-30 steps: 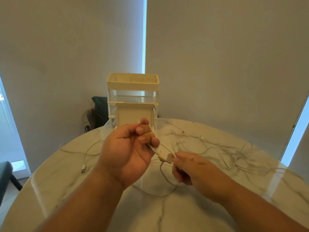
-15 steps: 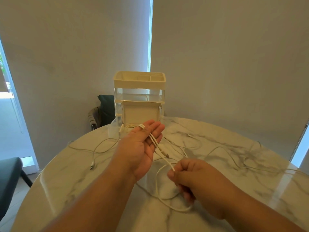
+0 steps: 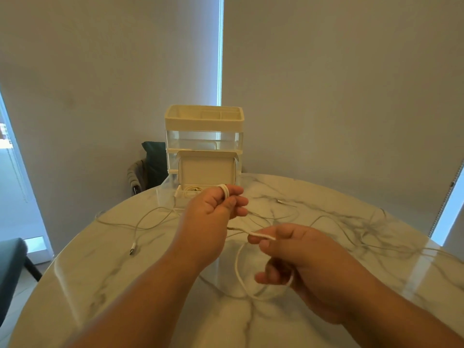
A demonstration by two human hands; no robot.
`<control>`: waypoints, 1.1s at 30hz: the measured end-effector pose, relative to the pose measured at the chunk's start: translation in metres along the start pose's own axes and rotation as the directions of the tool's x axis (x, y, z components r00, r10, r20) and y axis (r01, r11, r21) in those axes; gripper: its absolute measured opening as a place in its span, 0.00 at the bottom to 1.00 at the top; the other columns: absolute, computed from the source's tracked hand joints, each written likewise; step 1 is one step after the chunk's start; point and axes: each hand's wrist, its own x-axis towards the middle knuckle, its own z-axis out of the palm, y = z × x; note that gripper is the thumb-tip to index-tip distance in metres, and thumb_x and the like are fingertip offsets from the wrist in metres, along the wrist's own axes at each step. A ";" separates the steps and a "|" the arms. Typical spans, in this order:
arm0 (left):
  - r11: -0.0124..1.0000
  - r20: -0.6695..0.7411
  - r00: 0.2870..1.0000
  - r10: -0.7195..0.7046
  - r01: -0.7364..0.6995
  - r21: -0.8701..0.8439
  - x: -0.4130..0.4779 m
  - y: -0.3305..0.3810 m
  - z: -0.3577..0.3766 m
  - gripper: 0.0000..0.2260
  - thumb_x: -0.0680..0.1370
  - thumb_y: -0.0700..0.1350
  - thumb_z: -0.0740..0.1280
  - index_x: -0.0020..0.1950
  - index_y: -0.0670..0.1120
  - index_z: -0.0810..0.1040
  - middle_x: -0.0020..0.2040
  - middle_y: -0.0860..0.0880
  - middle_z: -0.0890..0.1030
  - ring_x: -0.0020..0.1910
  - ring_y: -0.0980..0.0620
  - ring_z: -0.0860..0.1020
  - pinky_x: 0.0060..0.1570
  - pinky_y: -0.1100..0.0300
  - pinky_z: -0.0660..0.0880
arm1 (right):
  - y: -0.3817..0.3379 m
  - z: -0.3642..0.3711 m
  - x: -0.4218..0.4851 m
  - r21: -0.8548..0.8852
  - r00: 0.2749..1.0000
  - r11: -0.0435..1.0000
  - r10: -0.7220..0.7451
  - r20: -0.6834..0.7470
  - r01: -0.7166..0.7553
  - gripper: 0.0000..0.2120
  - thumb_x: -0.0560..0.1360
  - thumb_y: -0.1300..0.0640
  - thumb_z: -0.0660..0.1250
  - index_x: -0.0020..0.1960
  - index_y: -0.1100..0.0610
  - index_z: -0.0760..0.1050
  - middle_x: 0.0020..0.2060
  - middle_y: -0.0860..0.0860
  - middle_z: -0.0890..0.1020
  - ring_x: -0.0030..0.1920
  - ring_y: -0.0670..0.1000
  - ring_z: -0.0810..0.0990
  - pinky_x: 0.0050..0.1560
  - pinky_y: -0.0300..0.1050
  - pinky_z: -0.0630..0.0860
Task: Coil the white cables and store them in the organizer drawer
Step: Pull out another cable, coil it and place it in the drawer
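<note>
My left hand (image 3: 213, 209) is raised over the table with turns of a white cable (image 3: 225, 191) wrapped round its curled fingers. My right hand (image 3: 298, 262) pinches the same cable between thumb and forefinger; a loose loop hangs below it. Behind the hands stands the cream and clear organizer (image 3: 204, 136), its bottom drawer (image 3: 183, 194) pulled out with a coiled cable inside. More white cables lie loose on the table: one at the left (image 3: 140, 224) and several at the right (image 3: 351, 229).
The round marble table (image 3: 125, 285) fills the lower view and its edge curves at the left. A dark chair (image 3: 150, 167) stands behind the table left of the organizer, and a dark seat (image 3: 10, 267) sits at the far left.
My left hand's fingers have curled round the cable, which now wraps them. My right hand has moved right and nearer to me, drawing the cable taut with a loop below.
</note>
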 end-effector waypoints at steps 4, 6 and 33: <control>0.989 0.070 0.997 0.021 -0.031 0.147 0.000 -0.005 -0.002 0.11 0.82 0.39 0.61 0.52 0.51 0.82 0.43 0.52 0.84 0.43 0.55 0.82 0.42 0.66 0.77 | -0.012 -0.003 -0.001 0.525 0.983 0.831 0.162 0.084 -0.182 0.06 0.71 0.62 0.67 0.45 0.64 0.78 0.25 0.49 0.62 0.21 0.46 0.61 0.24 0.41 0.73; 0.978 0.133 0.991 0.018 -0.046 0.206 -0.002 -0.004 0.001 0.11 0.82 0.41 0.61 0.52 0.52 0.81 0.43 0.53 0.83 0.44 0.58 0.81 0.43 0.68 0.76 | -0.013 -0.006 0.000 0.517 0.990 0.844 0.134 0.048 -0.139 0.08 0.70 0.60 0.67 0.46 0.63 0.80 0.26 0.48 0.59 0.21 0.44 0.56 0.20 0.35 0.56; 0.856 0.534 0.836 -0.128 -0.179 0.486 -0.021 0.016 0.017 0.13 0.84 0.53 0.54 0.50 0.56 0.78 0.39 0.60 0.78 0.39 0.63 0.76 0.43 0.69 0.73 | -0.007 -0.045 0.020 -0.814 0.640 0.434 -0.762 -0.103 0.385 0.06 0.77 0.55 0.69 0.48 0.46 0.83 0.39 0.36 0.79 0.49 0.39 0.76 0.47 0.34 0.71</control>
